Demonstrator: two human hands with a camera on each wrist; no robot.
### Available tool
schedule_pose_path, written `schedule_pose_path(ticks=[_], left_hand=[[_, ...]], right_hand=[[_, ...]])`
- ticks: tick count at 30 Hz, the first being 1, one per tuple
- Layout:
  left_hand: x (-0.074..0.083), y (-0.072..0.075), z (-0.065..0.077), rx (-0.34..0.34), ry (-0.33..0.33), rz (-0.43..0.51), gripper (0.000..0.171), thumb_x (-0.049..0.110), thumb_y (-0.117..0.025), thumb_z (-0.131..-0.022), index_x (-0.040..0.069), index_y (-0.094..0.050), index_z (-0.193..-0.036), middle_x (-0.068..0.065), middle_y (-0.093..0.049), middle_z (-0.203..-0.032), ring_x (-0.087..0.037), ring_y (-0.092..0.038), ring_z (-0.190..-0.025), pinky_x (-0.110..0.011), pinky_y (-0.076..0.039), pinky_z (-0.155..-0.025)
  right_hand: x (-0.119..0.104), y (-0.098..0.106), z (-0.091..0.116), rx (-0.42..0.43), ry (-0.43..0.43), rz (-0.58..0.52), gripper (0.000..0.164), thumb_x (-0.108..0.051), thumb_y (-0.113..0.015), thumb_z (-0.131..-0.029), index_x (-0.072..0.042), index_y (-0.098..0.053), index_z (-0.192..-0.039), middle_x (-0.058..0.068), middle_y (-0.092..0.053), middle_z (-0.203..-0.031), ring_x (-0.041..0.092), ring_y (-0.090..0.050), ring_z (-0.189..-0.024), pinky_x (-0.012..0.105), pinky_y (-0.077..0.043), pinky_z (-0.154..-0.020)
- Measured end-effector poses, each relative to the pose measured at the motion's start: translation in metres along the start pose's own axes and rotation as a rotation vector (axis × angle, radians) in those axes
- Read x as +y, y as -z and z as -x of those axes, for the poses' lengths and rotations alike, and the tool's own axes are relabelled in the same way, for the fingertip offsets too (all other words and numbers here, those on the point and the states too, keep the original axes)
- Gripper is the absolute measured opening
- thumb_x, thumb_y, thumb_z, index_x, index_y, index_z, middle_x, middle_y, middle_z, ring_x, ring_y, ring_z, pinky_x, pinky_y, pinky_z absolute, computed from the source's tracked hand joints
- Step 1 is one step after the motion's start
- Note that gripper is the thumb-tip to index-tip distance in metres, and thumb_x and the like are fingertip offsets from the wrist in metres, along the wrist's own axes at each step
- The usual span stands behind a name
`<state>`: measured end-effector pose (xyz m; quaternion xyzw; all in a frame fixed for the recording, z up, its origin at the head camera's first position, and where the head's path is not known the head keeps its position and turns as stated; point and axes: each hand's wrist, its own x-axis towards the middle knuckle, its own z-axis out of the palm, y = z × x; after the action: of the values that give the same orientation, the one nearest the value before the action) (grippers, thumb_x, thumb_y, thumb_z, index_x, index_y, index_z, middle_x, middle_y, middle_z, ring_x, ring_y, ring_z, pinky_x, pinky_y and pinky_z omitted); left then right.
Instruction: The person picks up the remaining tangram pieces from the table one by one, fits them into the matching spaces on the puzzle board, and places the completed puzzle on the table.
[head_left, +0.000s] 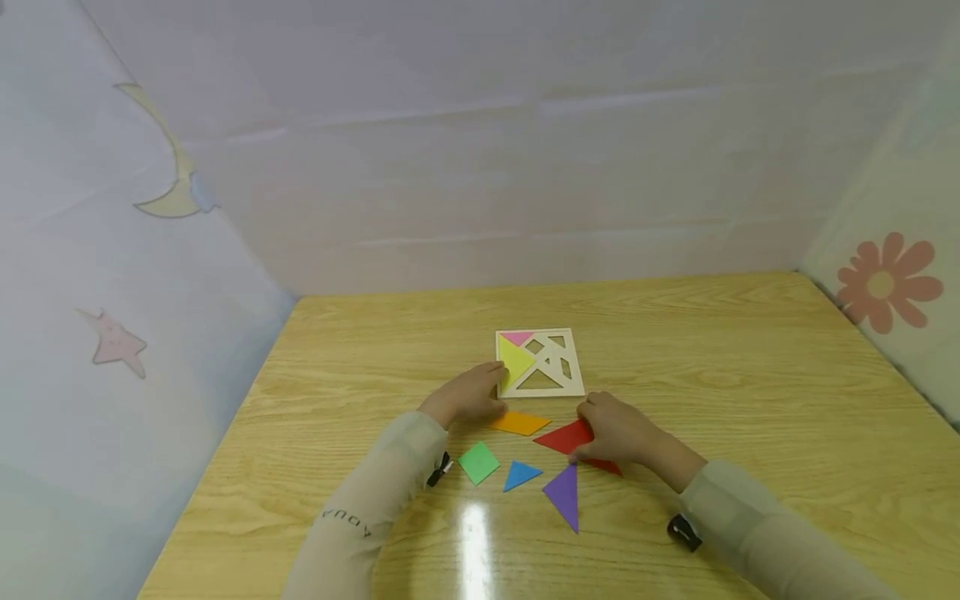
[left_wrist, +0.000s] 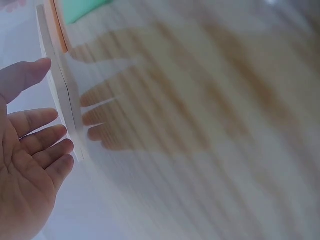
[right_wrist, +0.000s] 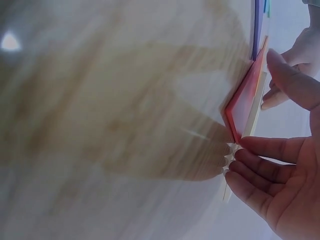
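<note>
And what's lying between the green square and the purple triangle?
The blue triangle lies between the green square and the purple triangle, as the head view shows.

A short line of small, dark capital letters (head_left: 347, 522) runs along the pale left sleeve (head_left: 375, 487) on the forearm; it seems to read "AQUA", though the print is too small to be certain of every letter.

The right grip (head_left: 619, 430) touches the red triangle (head_left: 557, 437).
</note>
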<state>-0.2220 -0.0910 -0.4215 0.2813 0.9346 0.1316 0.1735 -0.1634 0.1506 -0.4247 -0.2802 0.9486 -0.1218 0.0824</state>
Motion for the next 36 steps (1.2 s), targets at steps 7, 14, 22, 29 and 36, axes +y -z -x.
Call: schedule_pose_path(ticks=[7,14,22,29,36], left_hand=[[-0.001,-0.002,-0.005,0.006,-0.033,-0.045,0.053,0.023,-0.052,-0.084,0.004,-0.035,-0.13,-0.011,-0.025,-0.138,-0.022,-0.023,-0.125,-0.029,-0.018,-0.103],[-0.001,-0.003,-0.007,0.018,-0.046,-0.07,0.055,0.022,-0.052,-0.084,0.002,-0.033,-0.131,-0.012,-0.025,-0.138,-0.022,-0.023,-0.126,-0.029,-0.017,-0.103],[0.001,-0.003,-0.009,0.03,-0.079,-0.107,0.05,0.021,-0.053,-0.085,0.001,-0.037,-0.128,-0.013,-0.029,-0.136,-0.023,-0.025,-0.125,-0.029,-0.018,-0.103],[0.003,-0.003,-0.011,0.031,-0.082,-0.141,0.047,0.021,-0.052,-0.086,0.001,-0.038,-0.127,-0.013,-0.031,-0.135,-0.023,-0.026,-0.124,-0.028,-0.018,-0.103],[0.003,-0.003,-0.012,0.038,-0.076,-0.151,0.045,0.02,-0.052,-0.086,0.002,-0.04,-0.125,-0.013,-0.033,-0.134,-0.023,-0.029,-0.123,-0.029,-0.02,-0.102]], right_hand=[[-0.001,0.001,0.001,0.001,-0.01,-0.006,0.046,-0.04,-0.075,-0.06,-0.005,-0.052,-0.077,0.0,-0.041,-0.074,0.014,-0.038,-0.067,0.026,-0.038,-0.056],[-0.004,0.0,0.002,-0.014,-0.029,-0.004,0.049,-0.042,-0.076,-0.058,-0.004,-0.052,-0.079,0.001,-0.04,-0.076,0.015,-0.038,-0.068,0.026,-0.038,-0.057],[-0.005,0.0,0.003,-0.013,-0.013,-0.007,0.05,-0.042,-0.076,-0.057,-0.005,-0.051,-0.079,0.001,-0.039,-0.076,0.016,-0.036,-0.069,0.025,-0.036,-0.054],[-0.005,0.0,0.003,-0.013,-0.011,-0.003,0.049,-0.041,-0.076,-0.058,-0.004,-0.051,-0.079,0.001,-0.039,-0.075,0.016,-0.037,-0.07,0.026,-0.037,-0.056],[-0.004,0.002,0.002,-0.006,0.005,-0.006,0.045,-0.034,-0.077,-0.058,-0.003,-0.05,-0.076,0.001,-0.038,-0.073,0.017,-0.037,-0.068,0.027,-0.036,-0.055]])
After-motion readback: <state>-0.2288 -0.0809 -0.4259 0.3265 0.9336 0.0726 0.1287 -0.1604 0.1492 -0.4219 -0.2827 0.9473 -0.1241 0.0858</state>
